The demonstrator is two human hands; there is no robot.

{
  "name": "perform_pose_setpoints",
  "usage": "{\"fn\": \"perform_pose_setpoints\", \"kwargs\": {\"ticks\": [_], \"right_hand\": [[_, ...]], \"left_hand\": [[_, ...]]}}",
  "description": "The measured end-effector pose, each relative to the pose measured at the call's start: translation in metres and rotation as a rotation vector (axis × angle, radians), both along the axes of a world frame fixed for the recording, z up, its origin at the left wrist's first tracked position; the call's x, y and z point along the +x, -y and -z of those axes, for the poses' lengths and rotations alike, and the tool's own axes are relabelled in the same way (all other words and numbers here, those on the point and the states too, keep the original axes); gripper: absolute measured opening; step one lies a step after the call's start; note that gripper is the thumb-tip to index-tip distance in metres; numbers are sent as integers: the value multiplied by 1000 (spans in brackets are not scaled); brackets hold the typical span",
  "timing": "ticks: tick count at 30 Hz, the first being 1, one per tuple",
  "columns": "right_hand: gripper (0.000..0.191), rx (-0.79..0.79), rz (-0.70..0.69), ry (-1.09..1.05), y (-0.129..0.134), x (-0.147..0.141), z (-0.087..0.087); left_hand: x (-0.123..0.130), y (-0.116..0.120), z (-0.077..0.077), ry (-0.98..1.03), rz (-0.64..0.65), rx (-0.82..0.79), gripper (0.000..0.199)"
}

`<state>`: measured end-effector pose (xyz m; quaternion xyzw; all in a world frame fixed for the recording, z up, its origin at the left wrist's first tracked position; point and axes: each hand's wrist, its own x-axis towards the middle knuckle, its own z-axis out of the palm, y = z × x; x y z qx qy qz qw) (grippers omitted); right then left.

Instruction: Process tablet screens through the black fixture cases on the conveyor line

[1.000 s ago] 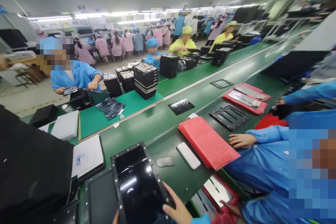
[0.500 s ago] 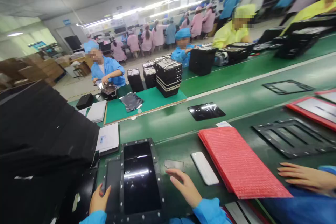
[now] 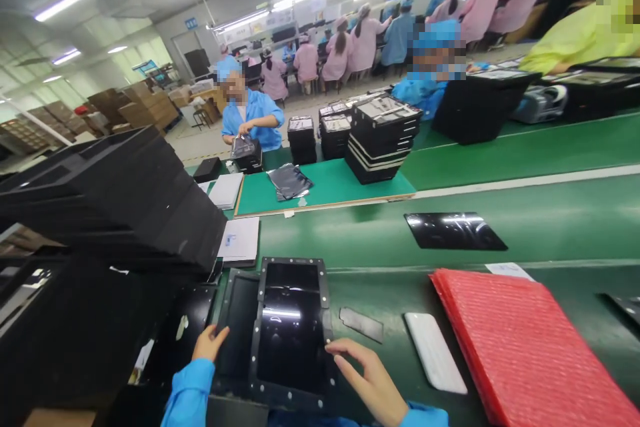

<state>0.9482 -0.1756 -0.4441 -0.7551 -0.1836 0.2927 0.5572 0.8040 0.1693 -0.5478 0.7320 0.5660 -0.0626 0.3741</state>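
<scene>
A glossy black panel (image 3: 293, 330) lies in a dark frame with round silvery studs, partly over a second dark frame (image 3: 239, 327). At the left edge of that second frame is my left hand (image 3: 210, 343), fingers apart and holding nothing. My right hand (image 3: 370, 377) is at the right edge of the studded frame, its thumb and forefinger spread, with nothing between them. A flat grey piece (image 3: 361, 325) lies just above my right hand, and a white rounded slab (image 3: 435, 352) is to its right.
Red bubble-wrap sheets (image 3: 530, 347) lie at right. Tall black trays (image 3: 120, 200) stand at left. Beyond, another black panel (image 3: 455, 231) rests on the green belt. A person in blue (image 3: 253, 113) works across the line near stacked black trays (image 3: 383, 137).
The view has turned left, so things appear farther right. The co-worker's hand at the right has gone out of view. Both my hands stay beside the frames.
</scene>
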Motion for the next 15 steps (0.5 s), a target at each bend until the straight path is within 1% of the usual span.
{"fn": "perform_pose_setpoints", "kwargs": {"ticks": [3, 5, 7, 8, 9, 10, 11, 13, 14, 15], "right_hand": [[44, 35, -39, -43, -10, 4, -4], [45, 108, -109, -121, -24, 3, -5], [53, 230, -200, -271, -43, -1, -3], [62, 299, -240, -371, -52, -4, -1], [70, 364, -267, -474, -61, -9, 1], [76, 414, -265, -565, -70, -13, 3], [77, 445, -214, -630, -77, -16, 5], [70, 442, 4, -672, -84, -20, 7], [66, 418, 129, -654, -85, -19, 8], [64, 391, 233, -625, -83, -17, 9]], "left_hand": [[4, 12, -22, 292, 125, -107, 41], [12, 26, -41, 385, 134, -149, 35], [16, 44, -65, 396, 91, -104, 34], [15, 56, -79, 398, 92, -50, 36], [12, 70, -93, 405, 130, 7, 40], [7, 87, -107, 422, 217, 51, 44], [3, 104, -120, 447, 348, 77, 47], [-5, 137, -141, 502, 635, 111, 49], [-7, 149, -147, 519, 745, 149, 47], [-7, 159, -150, 523, 819, 213, 44]]}}
